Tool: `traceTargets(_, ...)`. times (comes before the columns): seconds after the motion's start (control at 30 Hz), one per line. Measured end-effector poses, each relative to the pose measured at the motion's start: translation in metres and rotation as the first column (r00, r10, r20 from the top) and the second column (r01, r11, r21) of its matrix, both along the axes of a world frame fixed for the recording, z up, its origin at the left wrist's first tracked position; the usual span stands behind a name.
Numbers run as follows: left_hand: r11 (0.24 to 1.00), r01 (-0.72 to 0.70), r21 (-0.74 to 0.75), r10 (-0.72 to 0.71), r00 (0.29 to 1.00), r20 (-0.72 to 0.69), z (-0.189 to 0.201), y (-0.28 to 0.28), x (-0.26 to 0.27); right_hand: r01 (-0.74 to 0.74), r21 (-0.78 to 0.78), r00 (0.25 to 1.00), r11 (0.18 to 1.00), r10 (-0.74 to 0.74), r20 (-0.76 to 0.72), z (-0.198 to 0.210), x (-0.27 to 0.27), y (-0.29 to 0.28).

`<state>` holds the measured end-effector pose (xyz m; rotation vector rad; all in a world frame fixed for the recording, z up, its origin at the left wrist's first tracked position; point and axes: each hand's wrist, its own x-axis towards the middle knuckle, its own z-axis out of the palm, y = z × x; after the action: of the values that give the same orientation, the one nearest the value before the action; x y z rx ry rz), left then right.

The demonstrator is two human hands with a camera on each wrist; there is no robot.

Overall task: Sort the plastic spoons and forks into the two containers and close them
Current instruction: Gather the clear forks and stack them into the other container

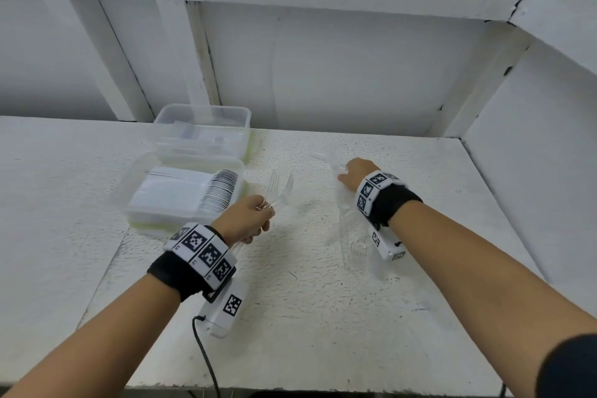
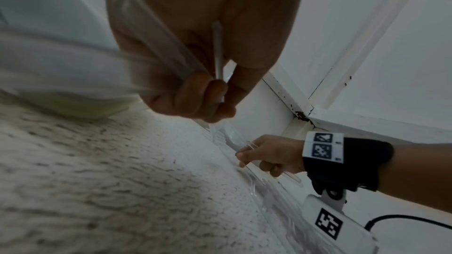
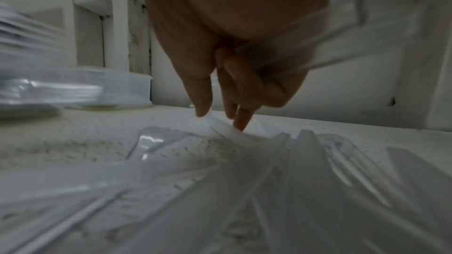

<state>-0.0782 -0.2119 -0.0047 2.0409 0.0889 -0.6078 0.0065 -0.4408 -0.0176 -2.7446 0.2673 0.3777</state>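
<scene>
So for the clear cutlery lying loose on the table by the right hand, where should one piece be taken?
By its handle, from above: the loose cutlery lies flat and overlapping on the table, so a pinch on the slim handle's edges probably suits best.

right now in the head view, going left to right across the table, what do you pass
near container packed with stacked cutlery → left hand holding two clear forks → right hand on loose clear cutlery
</scene>
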Motion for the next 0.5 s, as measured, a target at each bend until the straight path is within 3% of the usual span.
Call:
traceTargets(0.17,0.997,-0.030,-0.071,0.030,1.000,0.007,0.002,0.001,-0.006,-0.050,-0.091,0.999,0.995,0.049,-0.022,-0.007,0.001,0.005)
traceTargets(0.3,0.972,-0.078,-0.224,0.077,0.997,-0.016,0.004,0.001,-0.008,-0.037,-0.017,0.992,0.999,0.039,0.123,0.006,0.003,0.008)
traceTargets(0.4,0.933,-0.131,-0.334,0.122,0.991,-0.047,0.005,-0.001,-0.009,0.002,0.181,0.959,0.983,-0.054,0.278,0.023,-0.004,0.011)
traceTargets(0.5,0.901,-0.164,-0.401,0.151,0.986,-0.065,0.006,-0.003,-0.011,-0.018,0.429,0.930,0.903,-0.142,0.340,0.046,-0.022,0.017)
